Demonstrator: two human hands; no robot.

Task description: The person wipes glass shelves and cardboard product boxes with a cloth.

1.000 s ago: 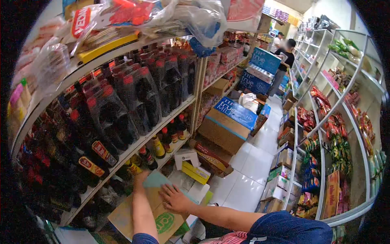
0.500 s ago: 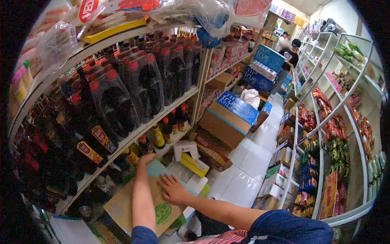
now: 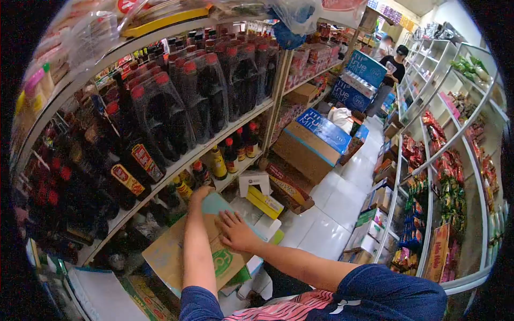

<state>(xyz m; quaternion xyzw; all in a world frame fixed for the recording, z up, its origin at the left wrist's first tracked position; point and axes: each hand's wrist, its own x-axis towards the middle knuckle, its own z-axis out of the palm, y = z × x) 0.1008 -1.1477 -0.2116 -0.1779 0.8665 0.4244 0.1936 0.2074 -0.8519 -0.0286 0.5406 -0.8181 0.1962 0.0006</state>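
Note:
A brown cardboard box (image 3: pixel 166 251) with a green printed logo and a pale blue-green strip at its far end lies low in front of me, beside the shelf. My left hand (image 3: pixel 200 197) is bent round the box's far left edge, its fingers partly hidden. Flat on the top lies my right hand (image 3: pixel 235 231), fingers spread and pressed against the cardboard. Just beyond the box are a yellow carton (image 3: pixel 264 202) and a white carton (image 3: pixel 254 184). Sauce bottles (image 3: pixel 218 163) stand on the lower shelf close to my left hand.
Shelves of dark red-capped bottles (image 3: pixel 203 91) rise on the left. Blue-and-brown milk cartons (image 3: pixel 305 152) stack along the tiled aisle (image 3: pixel 326 200). Glass-fronted shelves with snack packets (image 3: pixel 450 182) line the right. Two people are at the far end, one in a black shirt (image 3: pixel 395 68).
The view has shifted slightly, so the scene sits further right. Both hands keep about the same places on the box.

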